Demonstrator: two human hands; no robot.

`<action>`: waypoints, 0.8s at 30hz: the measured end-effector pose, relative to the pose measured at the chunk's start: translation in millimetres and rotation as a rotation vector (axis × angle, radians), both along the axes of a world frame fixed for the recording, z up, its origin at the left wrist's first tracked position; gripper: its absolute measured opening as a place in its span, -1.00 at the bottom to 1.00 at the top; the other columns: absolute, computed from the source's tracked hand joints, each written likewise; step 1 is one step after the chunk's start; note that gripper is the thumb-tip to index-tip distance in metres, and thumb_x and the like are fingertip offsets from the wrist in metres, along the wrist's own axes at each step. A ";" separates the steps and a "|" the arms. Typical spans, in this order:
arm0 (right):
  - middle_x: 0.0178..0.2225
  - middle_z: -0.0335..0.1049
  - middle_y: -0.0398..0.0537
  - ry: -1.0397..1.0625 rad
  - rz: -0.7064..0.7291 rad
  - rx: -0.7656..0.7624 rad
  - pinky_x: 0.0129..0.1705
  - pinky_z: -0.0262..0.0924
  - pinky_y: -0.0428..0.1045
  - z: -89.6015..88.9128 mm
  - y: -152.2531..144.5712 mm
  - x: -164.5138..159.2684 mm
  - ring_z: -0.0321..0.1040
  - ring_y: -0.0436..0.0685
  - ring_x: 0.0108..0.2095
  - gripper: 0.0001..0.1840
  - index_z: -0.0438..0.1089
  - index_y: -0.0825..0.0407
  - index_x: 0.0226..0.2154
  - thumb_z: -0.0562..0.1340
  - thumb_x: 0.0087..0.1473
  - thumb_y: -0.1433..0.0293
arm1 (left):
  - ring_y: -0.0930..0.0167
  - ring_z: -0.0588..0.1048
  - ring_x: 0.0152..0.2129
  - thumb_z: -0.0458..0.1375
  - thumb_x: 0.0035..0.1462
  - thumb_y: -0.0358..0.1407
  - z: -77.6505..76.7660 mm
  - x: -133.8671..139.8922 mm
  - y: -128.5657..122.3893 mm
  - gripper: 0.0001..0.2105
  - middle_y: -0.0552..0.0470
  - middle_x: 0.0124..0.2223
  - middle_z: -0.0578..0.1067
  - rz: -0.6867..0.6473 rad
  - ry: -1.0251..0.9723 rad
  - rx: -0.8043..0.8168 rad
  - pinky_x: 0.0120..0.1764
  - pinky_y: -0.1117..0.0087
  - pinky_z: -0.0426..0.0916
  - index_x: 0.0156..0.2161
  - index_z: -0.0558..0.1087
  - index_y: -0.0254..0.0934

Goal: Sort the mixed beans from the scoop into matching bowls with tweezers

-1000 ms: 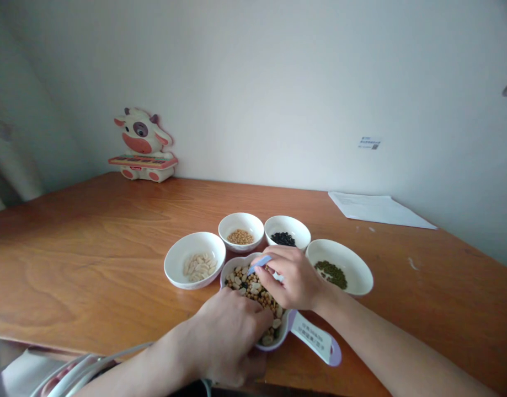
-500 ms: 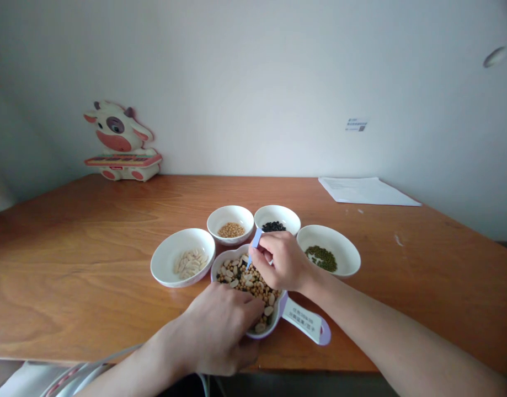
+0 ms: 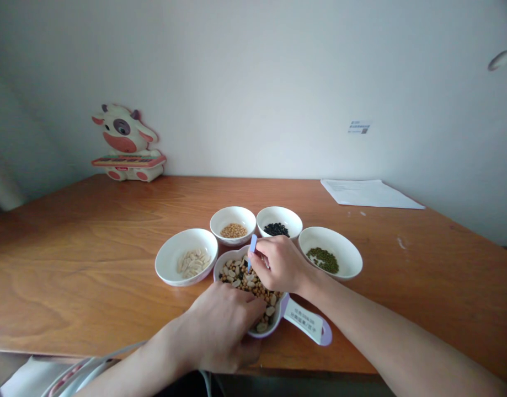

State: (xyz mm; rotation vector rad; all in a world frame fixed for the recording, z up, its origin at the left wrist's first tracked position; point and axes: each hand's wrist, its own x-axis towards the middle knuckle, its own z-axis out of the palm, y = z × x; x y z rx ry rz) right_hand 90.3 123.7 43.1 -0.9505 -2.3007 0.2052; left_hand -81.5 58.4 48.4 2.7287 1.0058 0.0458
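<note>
A white bowl with a lilac rim and a handle [image 3: 305, 320] holds mixed peanuts, yellow beans and dark beans. My left hand [image 3: 226, 325] grips its near-left rim, the fingers curled over the edge. Above its contents, my right hand [image 3: 280, 262] pinches small blue plastic tweezers [image 3: 252, 245], tip down among the beans; only part of them shows. Around it stand white bowls: one with peanut halves [image 3: 193, 263] at left, one with yellow beans [image 3: 234, 230] behind, one with black beans [image 3: 277, 229] behind right, one with green beans [image 3: 323, 259] at right.
A cow-shaped toy keyboard [image 3: 129, 160] stands at the back left of the wooden table [image 3: 91, 237]. White papers [image 3: 371, 193] lie at the back right by the wall. Cables [image 3: 87, 369] run below the table's front left edge.
The camera view has shifted slightly. The tweezers stand more upright in my right hand, their tip still in the mix. My left hand stays on the rim.
</note>
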 end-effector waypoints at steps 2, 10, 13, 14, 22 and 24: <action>-0.65 0.26 -0.11 -0.005 -0.006 0.000 -0.50 -0.07 -0.07 -0.5 -0.4 -0.3 0.13 -0.03 -0.61 -0.70 0.19 0.07 -0.64 0.10 0.09 0.41 | 0.36 0.39 -0.52 0.18 -0.09 -0.26 -0.2 0.3 -0.2 -0.83 0.15 -0.38 0.46 0.001 0.001 0.002 -0.52 0.30 0.01 -0.42 0.23 -0.19; -0.64 0.28 -0.10 -0.023 -0.020 -0.001 -0.49 -0.05 -0.06 -3.0 0.3 -0.7 0.17 -0.02 -0.59 -0.69 0.21 0.07 -0.63 0.11 0.11 0.40 | 0.35 0.43 -0.50 0.19 -0.06 -0.24 -0.6 0.6 0.2 -0.83 0.15 -0.35 0.49 -0.003 0.018 0.008 -0.51 0.30 0.05 -0.39 0.27 -0.19; -0.65 0.27 -0.11 -0.023 -0.020 0.000 -0.49 -0.05 -0.06 -3.2 0.8 -1.2 0.16 -0.03 -0.60 -0.69 0.21 0.08 -0.63 0.11 0.12 0.39 | 0.35 0.44 -0.49 0.19 -0.06 -0.25 -0.4 0.4 0.1 -0.84 0.15 -0.35 0.50 -0.001 0.020 0.007 -0.50 0.31 0.09 -0.39 0.28 -0.19; -0.65 0.27 -0.11 -0.023 -0.021 0.001 -0.49 -0.06 -0.06 -3.2 1.0 -1.3 0.16 -0.03 -0.60 -0.69 0.21 0.08 -0.63 0.10 0.12 0.39 | 0.35 0.44 -0.49 0.19 -0.06 -0.25 -0.3 0.4 0.0 -0.84 0.14 -0.35 0.50 -0.001 0.023 0.010 -0.50 0.31 0.09 -0.39 0.28 -0.19; -0.66 0.25 -0.12 -0.024 -0.018 0.017 -0.50 -0.08 -0.07 -2.7 2.3 -1.5 0.13 -0.04 -0.61 -0.69 0.23 0.08 -0.63 0.10 0.11 0.40 | 0.36 0.42 -0.50 0.19 -0.07 -0.24 -0.1 0.7 -0.2 -0.83 0.14 -0.35 0.49 -0.004 0.039 0.026 -0.52 0.31 0.05 -0.38 0.28 -0.19; -0.66 0.24 -0.12 -0.015 -0.005 0.027 -0.50 -0.08 -0.07 -2.3 1.9 -1.6 0.13 -0.04 -0.61 -0.69 0.22 0.08 -0.63 0.10 0.11 0.41 | 0.36 0.42 -0.51 0.19 -0.07 -0.24 -0.3 0.7 -0.2 -0.83 0.14 -0.35 0.49 0.000 0.038 0.031 -0.52 0.31 0.04 -0.39 0.27 -0.19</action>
